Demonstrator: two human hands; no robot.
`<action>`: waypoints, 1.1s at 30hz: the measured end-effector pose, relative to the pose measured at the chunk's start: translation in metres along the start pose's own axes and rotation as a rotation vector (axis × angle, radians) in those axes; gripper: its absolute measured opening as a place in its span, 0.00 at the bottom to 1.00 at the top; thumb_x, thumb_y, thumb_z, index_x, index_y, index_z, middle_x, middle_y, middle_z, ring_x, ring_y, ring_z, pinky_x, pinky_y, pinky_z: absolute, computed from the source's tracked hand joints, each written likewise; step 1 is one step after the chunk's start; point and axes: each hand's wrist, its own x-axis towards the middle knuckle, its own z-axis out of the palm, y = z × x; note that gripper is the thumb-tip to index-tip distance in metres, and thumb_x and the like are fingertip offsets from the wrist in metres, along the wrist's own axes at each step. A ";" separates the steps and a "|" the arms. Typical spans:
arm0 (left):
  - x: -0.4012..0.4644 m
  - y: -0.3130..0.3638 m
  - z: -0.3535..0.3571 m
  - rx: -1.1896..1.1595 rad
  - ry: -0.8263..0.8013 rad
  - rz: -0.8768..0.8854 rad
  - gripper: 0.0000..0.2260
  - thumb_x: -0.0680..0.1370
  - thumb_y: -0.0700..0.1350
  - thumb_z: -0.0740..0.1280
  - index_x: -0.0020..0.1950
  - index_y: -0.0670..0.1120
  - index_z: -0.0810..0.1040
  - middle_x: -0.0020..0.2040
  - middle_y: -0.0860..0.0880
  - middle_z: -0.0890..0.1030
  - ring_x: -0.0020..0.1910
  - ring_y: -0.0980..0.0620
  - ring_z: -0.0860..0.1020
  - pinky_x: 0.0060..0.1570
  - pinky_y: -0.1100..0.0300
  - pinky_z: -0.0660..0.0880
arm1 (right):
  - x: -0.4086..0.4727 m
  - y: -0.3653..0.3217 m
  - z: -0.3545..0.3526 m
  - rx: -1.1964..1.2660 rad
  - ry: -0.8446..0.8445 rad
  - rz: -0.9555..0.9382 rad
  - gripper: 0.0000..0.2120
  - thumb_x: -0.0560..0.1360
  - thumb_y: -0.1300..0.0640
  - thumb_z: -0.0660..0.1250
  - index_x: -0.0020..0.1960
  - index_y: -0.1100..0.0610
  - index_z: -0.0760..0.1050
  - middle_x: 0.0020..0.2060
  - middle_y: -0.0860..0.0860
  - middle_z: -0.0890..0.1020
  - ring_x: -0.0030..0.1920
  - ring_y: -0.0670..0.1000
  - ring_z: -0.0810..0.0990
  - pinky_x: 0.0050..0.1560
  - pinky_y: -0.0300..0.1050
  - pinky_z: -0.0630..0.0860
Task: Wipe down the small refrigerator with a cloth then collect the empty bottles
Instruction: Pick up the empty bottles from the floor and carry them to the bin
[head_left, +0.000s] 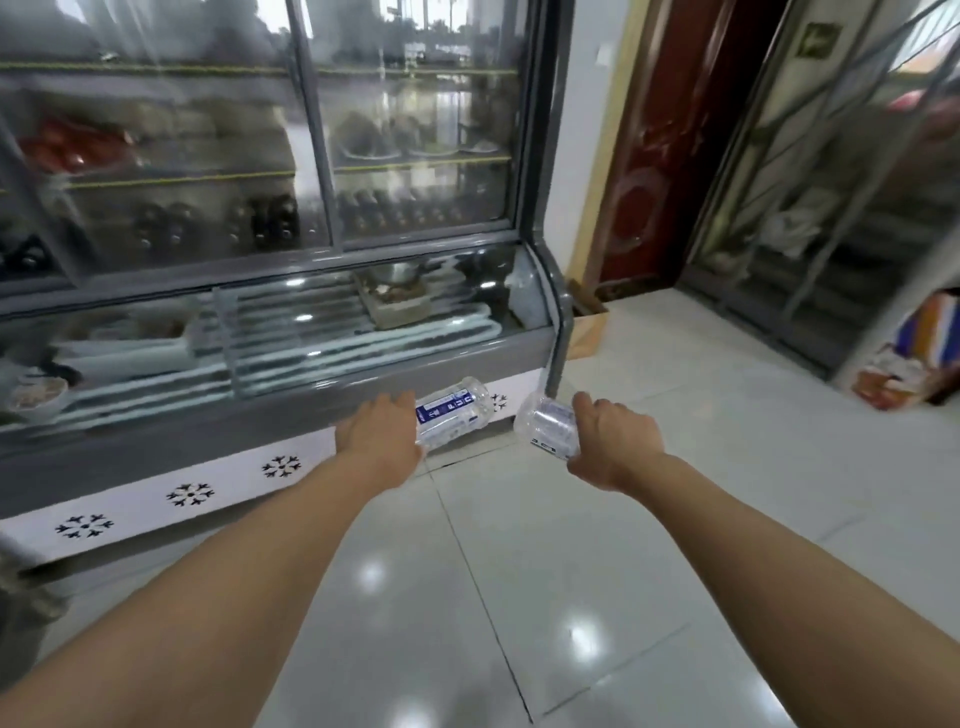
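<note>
My left hand (382, 435) grips a clear empty plastic bottle (457, 410) with a blue and white label; the bottle lies sideways, its base pointing right. My right hand (613, 439) grips a second clear empty bottle (548, 423), whose round base faces up and left. Both hands are held out in front of the lower right corner of the grey glass-fronted refrigerator (291, 415). No cloth is in view.
The refrigerator has sliding glass doors over shelves of dishes and bottles, and a white base panel (171, 499) with snowflake marks. Glossy pale floor tiles (519, 597) spread below. A dark red door (670, 145) and a metal gate (831, 208) stand right, with a printed box (904, 358) on the floor.
</note>
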 end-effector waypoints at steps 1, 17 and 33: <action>0.008 0.017 0.000 0.006 0.003 0.030 0.23 0.76 0.50 0.65 0.68 0.46 0.63 0.64 0.45 0.72 0.61 0.45 0.72 0.55 0.51 0.71 | -0.001 0.019 0.001 0.002 -0.006 0.034 0.23 0.71 0.49 0.67 0.61 0.55 0.63 0.54 0.54 0.76 0.53 0.56 0.77 0.42 0.45 0.67; 0.268 0.274 0.013 0.029 -0.022 0.419 0.20 0.74 0.48 0.67 0.63 0.46 0.66 0.55 0.45 0.76 0.51 0.45 0.77 0.48 0.51 0.77 | 0.106 0.288 0.013 0.021 -0.023 0.440 0.21 0.72 0.50 0.66 0.60 0.56 0.63 0.53 0.54 0.76 0.51 0.57 0.77 0.39 0.45 0.66; 0.494 0.613 0.050 0.028 0.067 0.490 0.17 0.73 0.54 0.64 0.58 0.49 0.67 0.52 0.48 0.76 0.49 0.47 0.76 0.43 0.53 0.75 | 0.274 0.641 0.046 0.100 -0.044 0.509 0.23 0.72 0.48 0.68 0.61 0.55 0.63 0.52 0.54 0.77 0.49 0.56 0.77 0.39 0.46 0.70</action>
